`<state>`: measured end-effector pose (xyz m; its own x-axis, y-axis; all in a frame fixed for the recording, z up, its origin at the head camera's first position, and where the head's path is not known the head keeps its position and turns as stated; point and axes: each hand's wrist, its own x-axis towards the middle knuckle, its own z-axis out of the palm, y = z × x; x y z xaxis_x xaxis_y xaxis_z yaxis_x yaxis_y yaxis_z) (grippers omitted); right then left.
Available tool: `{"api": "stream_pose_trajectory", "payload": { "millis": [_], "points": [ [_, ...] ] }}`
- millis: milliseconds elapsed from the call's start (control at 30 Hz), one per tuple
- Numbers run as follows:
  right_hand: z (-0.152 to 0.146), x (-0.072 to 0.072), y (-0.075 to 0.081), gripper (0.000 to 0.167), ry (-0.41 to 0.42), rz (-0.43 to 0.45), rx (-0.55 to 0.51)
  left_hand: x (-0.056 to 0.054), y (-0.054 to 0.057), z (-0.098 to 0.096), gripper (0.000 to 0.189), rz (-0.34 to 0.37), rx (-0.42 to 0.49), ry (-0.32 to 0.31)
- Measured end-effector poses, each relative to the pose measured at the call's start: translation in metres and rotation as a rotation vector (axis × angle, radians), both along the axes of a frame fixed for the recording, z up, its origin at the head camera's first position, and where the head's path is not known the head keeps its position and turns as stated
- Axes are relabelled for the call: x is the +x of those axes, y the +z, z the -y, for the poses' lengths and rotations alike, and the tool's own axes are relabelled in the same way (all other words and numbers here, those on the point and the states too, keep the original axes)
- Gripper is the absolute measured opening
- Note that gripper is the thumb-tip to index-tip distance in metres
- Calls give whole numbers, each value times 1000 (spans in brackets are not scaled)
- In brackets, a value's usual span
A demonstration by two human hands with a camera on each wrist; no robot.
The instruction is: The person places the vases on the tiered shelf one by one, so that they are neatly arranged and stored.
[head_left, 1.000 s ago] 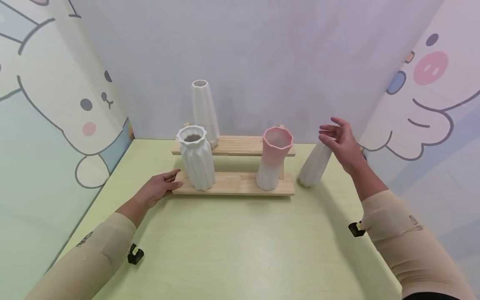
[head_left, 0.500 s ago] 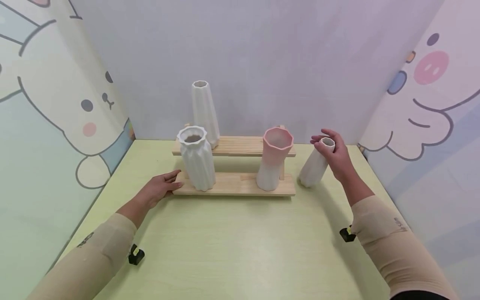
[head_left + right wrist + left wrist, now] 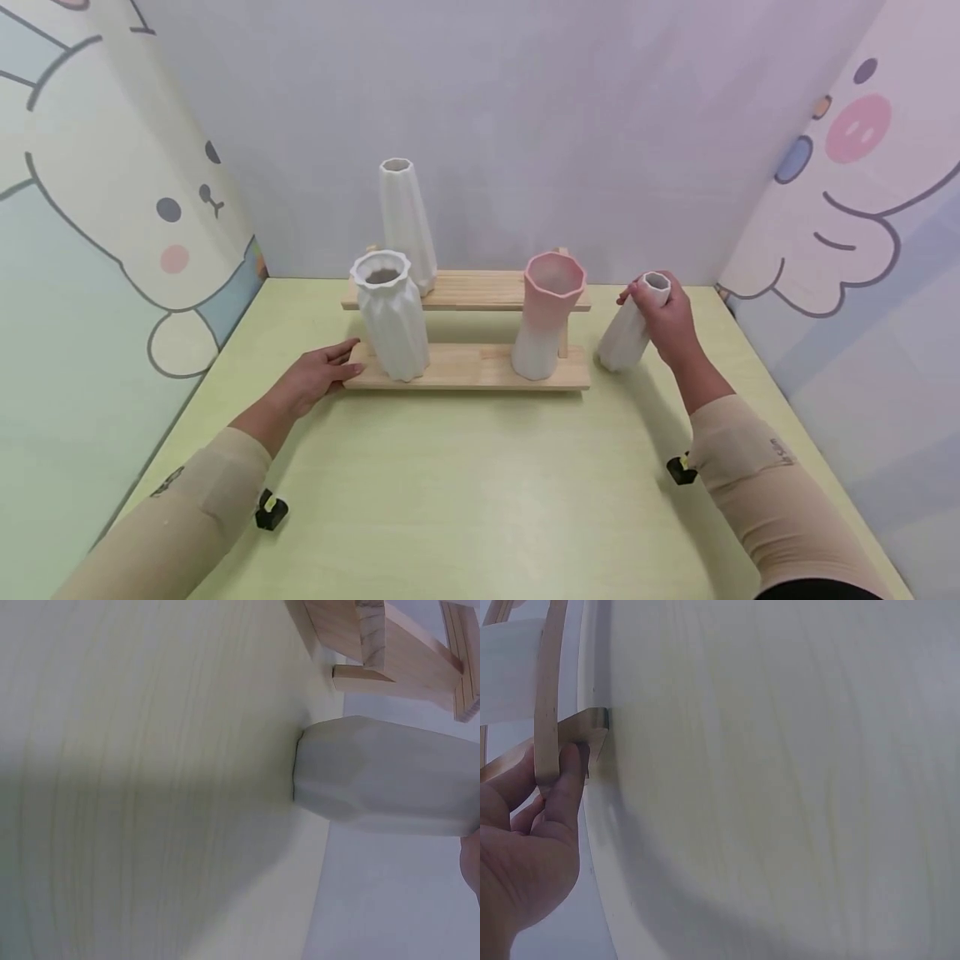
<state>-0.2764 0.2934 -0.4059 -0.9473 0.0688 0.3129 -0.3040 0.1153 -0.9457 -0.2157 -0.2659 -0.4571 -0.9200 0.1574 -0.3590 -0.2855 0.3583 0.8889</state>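
My right hand grips a white faceted vase near its mouth, thumb on the front side. That vase stands on the table right of a two-tier wooden shelf; its base shows at the tabletop in the right wrist view. At the shelf's left end my left hand holds the lower board, thumb above and fingers beneath; the left wrist view shows them pinching the board's end. On the lower tier stand a white ribbed vase and a pink-and-white vase. A tall white vase stands on the upper tier.
The pale green-yellow table reaches back to a plain wall. Walls with cartoon animals close off the left and right sides. The upper board has bare wood right of the tall vase.
My right hand has come down and left onto the white faceted vase, and its fingers have closed round the neck. My left hand stays on the shelf's end.
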Motion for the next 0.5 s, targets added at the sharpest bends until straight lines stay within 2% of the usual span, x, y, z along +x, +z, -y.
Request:
{"api": "stream_pose_trajectory", "payload": {
  "millis": [500],
  "points": [
    [4, 0, 2, 13, -33, -3, -24, -3, 1, 0, 74, -1, 8, 6]
  ]
}}
